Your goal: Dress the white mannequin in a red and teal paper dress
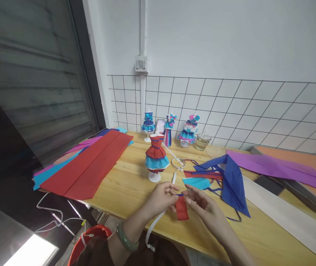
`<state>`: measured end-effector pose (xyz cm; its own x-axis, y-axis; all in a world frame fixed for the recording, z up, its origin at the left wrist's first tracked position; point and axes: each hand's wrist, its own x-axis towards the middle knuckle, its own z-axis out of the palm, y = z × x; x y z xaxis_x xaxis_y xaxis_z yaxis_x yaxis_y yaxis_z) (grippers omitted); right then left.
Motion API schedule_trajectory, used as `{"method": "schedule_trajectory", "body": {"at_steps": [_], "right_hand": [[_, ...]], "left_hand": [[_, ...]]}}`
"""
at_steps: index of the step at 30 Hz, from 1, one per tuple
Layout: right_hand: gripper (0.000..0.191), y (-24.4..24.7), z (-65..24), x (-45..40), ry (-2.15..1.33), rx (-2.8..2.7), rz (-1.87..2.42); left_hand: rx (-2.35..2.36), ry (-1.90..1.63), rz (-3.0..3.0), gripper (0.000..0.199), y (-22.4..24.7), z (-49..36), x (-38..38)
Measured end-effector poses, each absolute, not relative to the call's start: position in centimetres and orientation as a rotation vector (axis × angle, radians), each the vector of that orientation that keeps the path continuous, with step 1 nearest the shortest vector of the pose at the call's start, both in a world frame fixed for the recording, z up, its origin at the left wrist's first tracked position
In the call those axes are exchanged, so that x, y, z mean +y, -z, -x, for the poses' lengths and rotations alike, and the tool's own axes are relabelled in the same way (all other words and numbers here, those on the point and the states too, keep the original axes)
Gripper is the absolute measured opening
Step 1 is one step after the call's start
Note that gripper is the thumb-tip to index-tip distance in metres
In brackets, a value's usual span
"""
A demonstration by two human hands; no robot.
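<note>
My left hand (163, 199) pinches the upper left corner of a small red piece of crepe paper (182, 210), which hangs just over the near table edge. A thin blue strip (179, 194) runs along its top. The upper right corner is between the thumb and fingers of my right hand (203, 205). Beyond my hands, a miniature dress form (157, 153) stands upright on a white base, wearing a dress of red and light blue tiers with dark blue trim. A white ribbon (158, 221) passes under my left hand and drops over the table edge.
Red sheets (91, 166) and other coloured sheets lie at left. Behind stand three dressed mini forms (148, 123) and a glass cup (202, 142). At right are a tape roll (178, 163), blue scraps (234, 181), a purple sheet (279, 168) and a long white strip (285, 216).
</note>
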<state>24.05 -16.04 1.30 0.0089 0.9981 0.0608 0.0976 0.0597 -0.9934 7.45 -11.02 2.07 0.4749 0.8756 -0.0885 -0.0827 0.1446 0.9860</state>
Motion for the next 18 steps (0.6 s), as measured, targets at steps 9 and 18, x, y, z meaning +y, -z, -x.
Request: {"method": "schedule_trajectory", "body": {"at_steps": [9, 18], "right_hand": [[0.04, -3.3, -26.3, -10.9, -1.124, -1.427, 1.216], [0.037, -3.2, -27.6, -6.8, -1.117, -1.37, 1.178]], "left_hand": [[0.783, -0.79, -1.272, 0.015, -2.0, -10.4, -6.4], [0.763, -0.905, -1.276, 0.006, -1.2, -13.2, -2.9]]}}
